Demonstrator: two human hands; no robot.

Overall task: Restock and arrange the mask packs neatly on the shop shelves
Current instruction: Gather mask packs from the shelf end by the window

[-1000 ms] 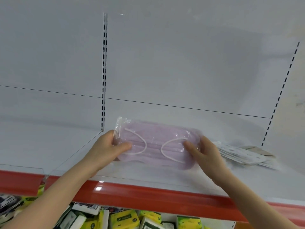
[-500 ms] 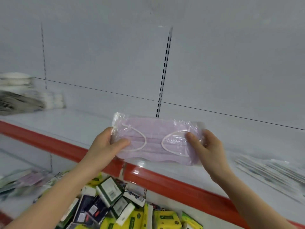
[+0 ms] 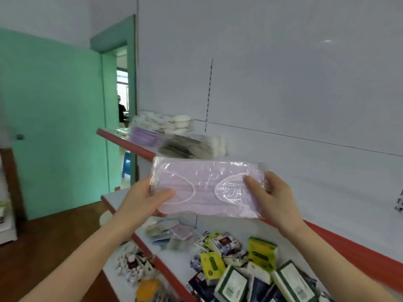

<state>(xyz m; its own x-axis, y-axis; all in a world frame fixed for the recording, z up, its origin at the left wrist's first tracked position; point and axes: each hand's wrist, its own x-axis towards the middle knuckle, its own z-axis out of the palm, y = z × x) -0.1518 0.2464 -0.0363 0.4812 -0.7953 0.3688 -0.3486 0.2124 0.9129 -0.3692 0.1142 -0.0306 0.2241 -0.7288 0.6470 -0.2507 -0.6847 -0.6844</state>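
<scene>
A clear-wrapped pack of lilac face masks (image 3: 207,188) with white ear loops is held flat in the air in front of the red-edged white shelf (image 3: 349,243). My left hand (image 3: 139,201) grips its left end, thumb on top. My right hand (image 3: 277,199) grips its right end the same way. At the shelf's far left end lie stacked mask packs: a lilac pile (image 3: 144,136), white ones (image 3: 172,123) behind it and a dark striped stack (image 3: 187,147) nearer to me.
Below is a lower shelf (image 3: 122,277) strewn with tissue packs (image 3: 261,253), small boxes and sachets. A green door (image 3: 54,127) and an open doorway stand to the left, with a person partly visible beyond. Brown floor lies at lower left.
My view has swung left while both hands keep hold of the lilac pack. It has come off the shelf surface and now hangs in front of the shelf edge, nearer the stacks at the left end.
</scene>
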